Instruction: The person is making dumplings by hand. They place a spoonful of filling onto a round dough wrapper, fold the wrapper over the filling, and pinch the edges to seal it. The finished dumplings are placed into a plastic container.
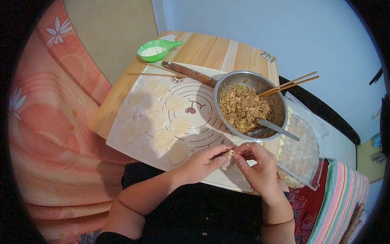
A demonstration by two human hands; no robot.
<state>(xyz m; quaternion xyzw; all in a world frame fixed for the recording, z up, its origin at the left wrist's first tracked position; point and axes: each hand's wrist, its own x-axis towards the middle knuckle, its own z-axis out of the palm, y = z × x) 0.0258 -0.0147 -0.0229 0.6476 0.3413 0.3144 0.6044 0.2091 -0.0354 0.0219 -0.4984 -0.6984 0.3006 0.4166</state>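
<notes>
Between my two hands, over the near edge of the white baking mat, is a small dumpling of pale dough. My left hand pinches one side of it with thumb and fingertips. On the other side my right hand closes its thumb and fingers on the dough edge. Several round dough wrappers lie to the left on the mat, some overlapping. Just beyond my right hand stands a steel bowl with minced filling, a metal spoon and wooden chopsticks.
A rolling pin lies beyond the wrappers, its right end against the bowl. Loose chopsticks and a green scoop of flour are at the far left. At the right sits a round woven tray beside a clear plastic cover.
</notes>
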